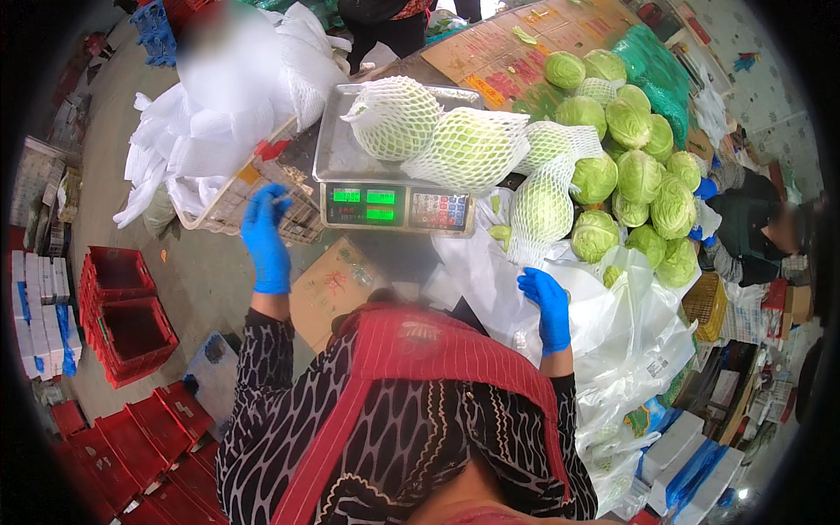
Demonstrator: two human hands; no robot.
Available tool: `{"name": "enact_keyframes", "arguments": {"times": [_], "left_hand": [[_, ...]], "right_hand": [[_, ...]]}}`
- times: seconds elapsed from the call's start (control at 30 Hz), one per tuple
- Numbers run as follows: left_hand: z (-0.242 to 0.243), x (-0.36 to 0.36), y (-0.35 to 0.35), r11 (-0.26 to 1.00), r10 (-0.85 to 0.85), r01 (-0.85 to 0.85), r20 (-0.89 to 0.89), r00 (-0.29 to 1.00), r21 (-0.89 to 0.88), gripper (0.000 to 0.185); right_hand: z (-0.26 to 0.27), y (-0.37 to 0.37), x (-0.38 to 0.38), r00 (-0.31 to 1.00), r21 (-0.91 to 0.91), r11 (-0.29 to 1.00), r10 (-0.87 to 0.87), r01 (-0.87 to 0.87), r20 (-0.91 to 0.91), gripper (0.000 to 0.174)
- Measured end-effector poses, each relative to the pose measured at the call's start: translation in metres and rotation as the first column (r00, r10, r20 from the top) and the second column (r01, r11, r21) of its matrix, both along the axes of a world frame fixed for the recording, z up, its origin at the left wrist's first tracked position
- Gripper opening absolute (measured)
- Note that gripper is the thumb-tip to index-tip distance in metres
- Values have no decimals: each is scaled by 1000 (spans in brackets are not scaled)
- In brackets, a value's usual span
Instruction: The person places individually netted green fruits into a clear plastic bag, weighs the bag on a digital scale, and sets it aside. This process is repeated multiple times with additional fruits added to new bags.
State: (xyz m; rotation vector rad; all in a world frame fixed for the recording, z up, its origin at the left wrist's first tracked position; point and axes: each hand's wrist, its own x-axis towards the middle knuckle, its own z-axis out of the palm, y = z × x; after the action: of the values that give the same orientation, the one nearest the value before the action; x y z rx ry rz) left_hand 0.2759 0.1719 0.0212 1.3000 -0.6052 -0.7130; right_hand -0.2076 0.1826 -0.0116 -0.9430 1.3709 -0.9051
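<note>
My left hand (268, 239), in a blue glove, is raised beside a white plastic crate (216, 203), left of the digital scale's display (364, 205). Its fingers are bent, and whether anything thin is between them is unclear. My right hand (550, 315), also blue-gloved, is over clear plastic sheeting (604, 315). Just beyond its fingertips lies the loose end of a foam net around a cabbage (543, 203). Two more netted cabbages, one rounder (397, 121) and one lying lengthwise (469, 146), rest on the metal scale pan (335, 154).
White foam net sleeves (197, 138) are heaped at the left. Bare cabbages (636, 174) form a pile at the right, near a green mesh bag (656, 82) and cardboard (472, 52). Red crates (131, 341) stand lower left. Another person (745, 216) is at the far right.
</note>
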Motion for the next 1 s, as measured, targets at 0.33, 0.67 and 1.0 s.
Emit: {"name": "enact_keyframes", "arguments": {"times": [0.33,0.67,1.0], "left_hand": [[41,-11,-34,979,-133,153,144,981,-138,32],[55,-59,-157,949,-201,310,649,734,-57,73],[-24,-6,-180,805,-535,593,400,744,-28,48]], "right_hand": [[21,-45,-39,944,-353,903,-306,246,-124,46],[-83,-152,-17,504,-600,787,-464,-142,-728,64],[6,-71,50,932,-499,835,43,-231,-360,37]]}}
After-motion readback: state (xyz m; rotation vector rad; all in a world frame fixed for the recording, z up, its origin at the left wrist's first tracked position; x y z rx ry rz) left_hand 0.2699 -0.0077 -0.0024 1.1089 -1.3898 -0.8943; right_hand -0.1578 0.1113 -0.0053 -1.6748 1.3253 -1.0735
